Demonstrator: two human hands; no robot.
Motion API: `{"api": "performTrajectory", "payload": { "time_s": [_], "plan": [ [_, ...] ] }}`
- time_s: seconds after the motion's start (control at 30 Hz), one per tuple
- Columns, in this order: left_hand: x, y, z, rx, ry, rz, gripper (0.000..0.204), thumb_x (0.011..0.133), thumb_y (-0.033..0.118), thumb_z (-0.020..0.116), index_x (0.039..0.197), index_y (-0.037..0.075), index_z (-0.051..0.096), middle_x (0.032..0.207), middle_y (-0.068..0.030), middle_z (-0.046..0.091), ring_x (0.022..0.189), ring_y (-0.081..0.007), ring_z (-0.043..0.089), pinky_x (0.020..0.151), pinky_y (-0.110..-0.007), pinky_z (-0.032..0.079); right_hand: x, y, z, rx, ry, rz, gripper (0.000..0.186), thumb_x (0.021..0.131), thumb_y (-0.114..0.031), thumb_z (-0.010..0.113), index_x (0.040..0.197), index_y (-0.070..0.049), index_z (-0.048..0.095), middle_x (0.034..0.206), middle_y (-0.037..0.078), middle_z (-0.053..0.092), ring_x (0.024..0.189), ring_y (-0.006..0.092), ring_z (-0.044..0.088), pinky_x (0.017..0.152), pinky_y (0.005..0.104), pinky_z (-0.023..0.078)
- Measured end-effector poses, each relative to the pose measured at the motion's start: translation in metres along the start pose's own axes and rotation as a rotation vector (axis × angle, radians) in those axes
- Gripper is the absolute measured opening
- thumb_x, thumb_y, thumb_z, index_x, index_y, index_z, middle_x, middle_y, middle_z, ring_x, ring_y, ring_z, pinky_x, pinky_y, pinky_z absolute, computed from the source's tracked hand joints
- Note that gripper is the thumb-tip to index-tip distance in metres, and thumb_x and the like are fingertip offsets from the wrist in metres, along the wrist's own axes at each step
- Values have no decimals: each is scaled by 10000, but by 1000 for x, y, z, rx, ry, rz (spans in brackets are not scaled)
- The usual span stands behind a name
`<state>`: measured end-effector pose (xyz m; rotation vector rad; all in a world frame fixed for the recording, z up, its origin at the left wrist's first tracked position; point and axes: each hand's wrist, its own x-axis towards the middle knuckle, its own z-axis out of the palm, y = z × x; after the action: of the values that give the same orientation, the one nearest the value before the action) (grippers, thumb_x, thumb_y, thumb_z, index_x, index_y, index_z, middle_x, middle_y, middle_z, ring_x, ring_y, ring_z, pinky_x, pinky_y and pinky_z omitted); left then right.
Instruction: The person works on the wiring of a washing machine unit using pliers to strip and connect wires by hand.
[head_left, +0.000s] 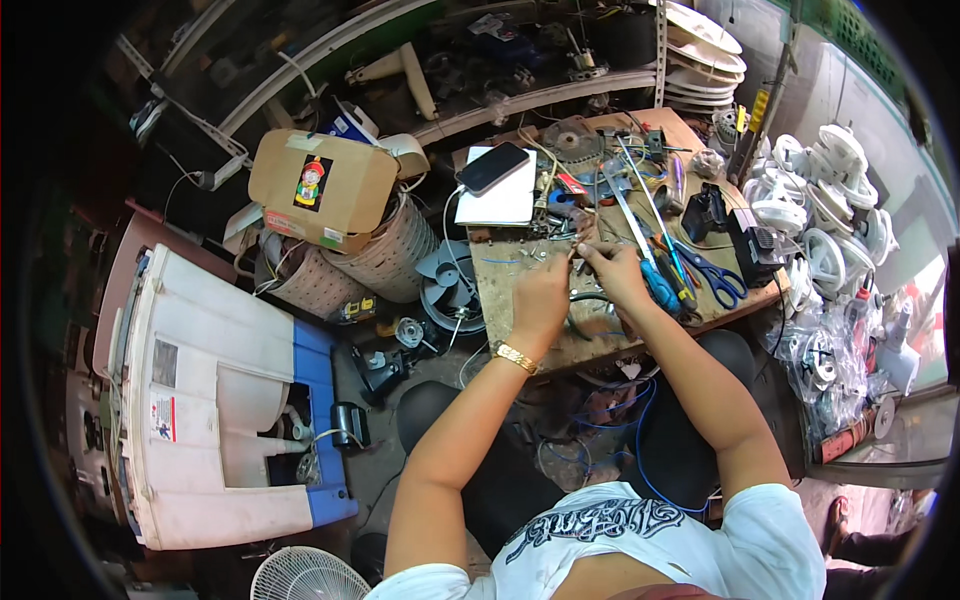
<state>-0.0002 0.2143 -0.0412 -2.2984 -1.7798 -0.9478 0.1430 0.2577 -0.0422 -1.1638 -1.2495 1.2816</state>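
Note:
Over the wooden workbench (pixel 497 335), my left hand (pixel 541 300) and my right hand (pixel 616 277) meet, fingertips almost touching. Both are closed in a pinch around something small, which I cannot make out. A dark curved cable (pixel 592 298) lies on the wood between my wrists. Just right of my right hand are blue-handled tools (pixel 660 288) and blue-handled scissors (pixel 716 277). Beyond my fingers are a flat metal blade (pixel 628 208) and a clutter of small metal parts. A dark phone (pixel 492 168) rests on white paper (pixel 497 207) at the back left.
A black boxy device (pixel 755 246) stands at the bench's right edge. White plastic wheel-like parts (pixel 825 255) pile up farther right. Left of the bench are an open cardboard box (pixel 345 165), metal drums (pixel 395 255) and a large white-and-blue plastic housing (pixel 190 330). Blue wire (pixel 640 440) hangs near my legs.

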Motion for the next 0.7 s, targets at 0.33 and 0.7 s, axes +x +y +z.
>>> {"api": "performTrajectory", "payload": {
  "time_s": [0.33, 0.7],
  "plan": [
    [103, -54, 58, -331, -121, -284, 269, 962, 245, 561, 1089, 9, 587, 939, -266, 683, 895, -449, 652, 755, -515, 498, 21, -29, -84, -579, 88, -302, 385, 842, -264, 709, 1172, -67, 688, 942, 168, 714, 840, 307, 689, 771, 390, 524],
    [198, -69, 145, -52, -334, -495, 634, 915, 471, 610, 1402, 89, 466, 1521, -236, 264, 1350, -488, 337, 1068, -609, 324, 21, -22, -106, -706, 35, -336, 334, 840, -256, 688, 1131, -92, 698, 1018, 159, 708, 922, 345, 676, 798, 435, 531]
  ]
}}
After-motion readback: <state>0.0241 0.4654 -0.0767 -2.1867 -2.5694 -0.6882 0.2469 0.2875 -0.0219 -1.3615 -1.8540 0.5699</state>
